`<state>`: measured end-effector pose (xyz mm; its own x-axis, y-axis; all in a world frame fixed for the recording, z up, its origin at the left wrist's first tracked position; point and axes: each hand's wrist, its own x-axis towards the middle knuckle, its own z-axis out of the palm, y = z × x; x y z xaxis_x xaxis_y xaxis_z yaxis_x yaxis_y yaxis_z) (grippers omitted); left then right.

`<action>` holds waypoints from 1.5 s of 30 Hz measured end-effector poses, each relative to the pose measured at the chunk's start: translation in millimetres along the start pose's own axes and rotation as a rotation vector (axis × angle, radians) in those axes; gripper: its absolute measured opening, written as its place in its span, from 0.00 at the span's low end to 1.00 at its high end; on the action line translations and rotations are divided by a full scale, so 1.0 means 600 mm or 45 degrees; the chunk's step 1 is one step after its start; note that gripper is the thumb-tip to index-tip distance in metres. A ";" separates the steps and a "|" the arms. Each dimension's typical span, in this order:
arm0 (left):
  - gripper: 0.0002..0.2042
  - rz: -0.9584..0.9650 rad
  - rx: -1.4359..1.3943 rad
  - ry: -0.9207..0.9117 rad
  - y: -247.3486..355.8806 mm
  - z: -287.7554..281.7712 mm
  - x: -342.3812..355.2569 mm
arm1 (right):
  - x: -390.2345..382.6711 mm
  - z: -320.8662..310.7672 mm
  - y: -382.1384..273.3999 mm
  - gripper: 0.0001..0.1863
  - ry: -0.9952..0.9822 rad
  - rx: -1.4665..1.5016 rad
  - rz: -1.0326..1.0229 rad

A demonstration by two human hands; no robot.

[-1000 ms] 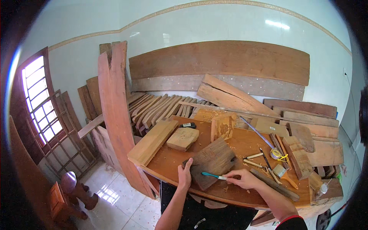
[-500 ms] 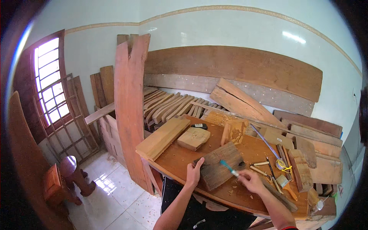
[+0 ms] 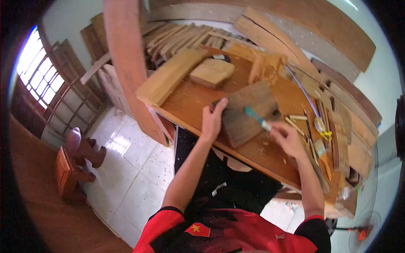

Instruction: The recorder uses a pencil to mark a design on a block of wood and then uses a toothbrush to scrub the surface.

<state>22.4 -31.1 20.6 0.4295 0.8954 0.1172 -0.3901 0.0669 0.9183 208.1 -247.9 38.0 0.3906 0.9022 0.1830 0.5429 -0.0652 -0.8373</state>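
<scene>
A dark weathered wooden board (image 3: 249, 126) lies tilted on the brown worktable (image 3: 185, 113), and my left hand (image 3: 212, 118) is closed on its left edge, thumb on top. My right hand (image 3: 280, 137) grips the white end of a teal toothbrush (image 3: 255, 115), whose head is over the board's upper face; contact is unclear in the blur. Right of the board are pale wood-handled tools (image 3: 295, 130), a tape measure (image 3: 319, 124) and a wide paintbrush (image 3: 323, 160). Behind it stand a pale carved block (image 3: 265, 69) and a light flat block (image 3: 211, 72).
A long plank (image 3: 168, 80) lies on the table's left. An upright board (image 3: 124, 50) rises beside it, with stacked timber (image 3: 177, 40) behind. At left are a wooden stool (image 3: 69, 173), tiled floor (image 3: 130, 185) and a barred window (image 3: 40, 67). A fan (image 3: 363, 232) is at lower right.
The view has tipped downward, bringing my red-and-black shirt into sight and lifting the table in the picture. The toothbrush has moved right and up across the board's face; my left hand keeps its grip.
</scene>
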 end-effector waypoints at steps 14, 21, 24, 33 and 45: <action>0.22 -0.073 0.003 0.073 -0.056 -0.019 0.027 | -0.019 0.003 -0.020 0.13 -0.219 0.027 0.041; 0.28 -0.088 -0.071 -0.106 -0.042 -0.011 0.029 | -0.009 0.017 0.002 0.11 0.043 -0.015 -0.012; 0.29 -0.160 -0.118 -0.099 -0.030 0.002 0.024 | -0.003 0.005 0.008 0.11 -0.050 0.056 -0.064; 0.22 -0.186 -0.221 -0.051 -0.028 0.001 0.010 | -0.010 -0.001 0.005 0.14 0.046 0.007 0.007; 0.23 -0.153 -0.253 -0.070 -0.030 0.002 0.018 | -0.012 0.013 0.020 0.16 -0.242 -0.011 -0.290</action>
<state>34.8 -22.9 5.9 0.5240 0.8509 0.0371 -0.4837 0.2615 0.8353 205.9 -252.0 22.7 0.1127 0.9576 0.2653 0.6070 0.1450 -0.7813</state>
